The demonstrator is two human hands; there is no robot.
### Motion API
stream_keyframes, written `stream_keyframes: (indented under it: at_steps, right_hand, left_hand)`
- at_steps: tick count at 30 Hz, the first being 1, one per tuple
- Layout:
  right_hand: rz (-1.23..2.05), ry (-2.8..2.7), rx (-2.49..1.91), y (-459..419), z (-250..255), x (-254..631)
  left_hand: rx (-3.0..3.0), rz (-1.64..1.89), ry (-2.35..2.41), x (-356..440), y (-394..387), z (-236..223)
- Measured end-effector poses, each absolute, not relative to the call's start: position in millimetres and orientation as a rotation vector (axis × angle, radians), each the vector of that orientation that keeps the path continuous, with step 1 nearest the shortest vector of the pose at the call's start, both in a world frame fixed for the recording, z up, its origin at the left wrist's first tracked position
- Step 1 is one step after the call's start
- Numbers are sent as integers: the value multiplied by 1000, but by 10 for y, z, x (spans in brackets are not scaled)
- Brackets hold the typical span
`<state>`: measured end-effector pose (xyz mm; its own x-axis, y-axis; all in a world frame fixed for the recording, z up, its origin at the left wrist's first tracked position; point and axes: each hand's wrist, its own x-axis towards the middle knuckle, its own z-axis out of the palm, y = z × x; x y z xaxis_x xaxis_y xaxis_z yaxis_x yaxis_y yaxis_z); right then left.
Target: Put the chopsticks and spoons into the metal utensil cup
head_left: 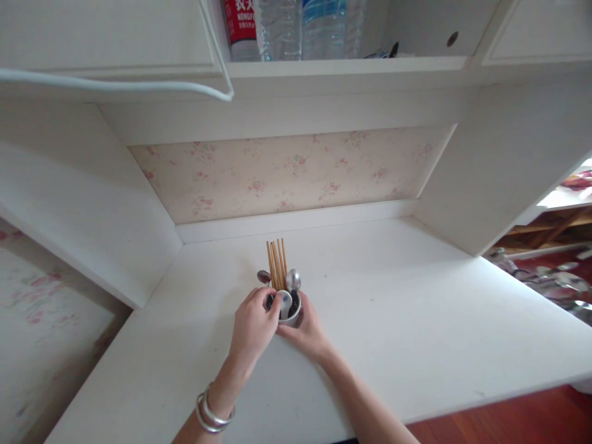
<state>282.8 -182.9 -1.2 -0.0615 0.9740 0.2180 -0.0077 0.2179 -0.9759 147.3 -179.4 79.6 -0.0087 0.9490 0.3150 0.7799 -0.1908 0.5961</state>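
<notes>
A small white cup (291, 317) stands on the white desk (393, 308), holding several wooden chopsticks (277, 264), a metal spoon (293, 280) and a white ceramic spoon (285, 303). My left hand (252, 327), with silver bangles on the wrist, curls around the cup's left side, fingers at the rim. My right hand (308, 336) wraps the cup's lower right side from below. Both hands are closed on the cup.
A floral panel (287, 172) backs the desk alcove, with white side walls left and right. Above, a shelf (346, 65) carries plastic water bottles (300, 28). A white cable (115, 86) runs at upper left. Cluttered items lie at far right (555, 277).
</notes>
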Motion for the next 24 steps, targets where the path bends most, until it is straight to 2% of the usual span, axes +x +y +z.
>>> stream_keyframes:
  at_steps: [7, 11, 15, 19, 24]
  right_hand:
    - [1003, -1429, -1078, -1844, 47, 2854]
    - [1050, -1382, -1068, -1840, 84, 2919]
    - [1037, -1245, -1090, -1679, 53, 3186]
    - [914, -1112, -1244, -1333, 68, 3691]
    - [593, -992, -1579, -939, 154, 4341]
  left_hand:
    - [1841, 1064, 1700, 1339, -1816, 686]
    - [1562, 1156, 1562, 1204, -1777, 496]
    - [1430, 1077, 1519, 1073, -1703, 246]
    - [1377, 991, 1509, 1008, -1666, 58]
    - [1381, 972, 1465, 990, -1646, -1]
